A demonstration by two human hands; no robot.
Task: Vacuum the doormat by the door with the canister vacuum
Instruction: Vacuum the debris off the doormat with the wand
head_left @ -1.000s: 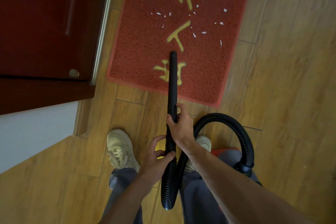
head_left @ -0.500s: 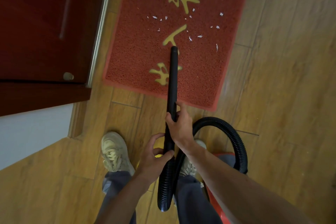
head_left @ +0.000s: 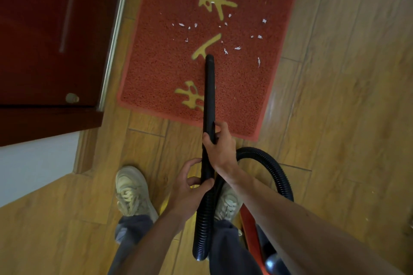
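head: left hand (head_left: 190, 187), right hand (head_left: 220, 149) grip wand (head_left: 209, 91), perhaps touching doormat (head_left: 156, 69)

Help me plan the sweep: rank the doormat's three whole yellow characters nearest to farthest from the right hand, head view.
From the right hand:
1. Bottom character, near mat edge.
2. Middle character, at wand tip.
3. Top character, beyond it.

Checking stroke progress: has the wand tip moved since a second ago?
Yes. The wand tip advanced up the doormat, from below the middle yellow character onto it.
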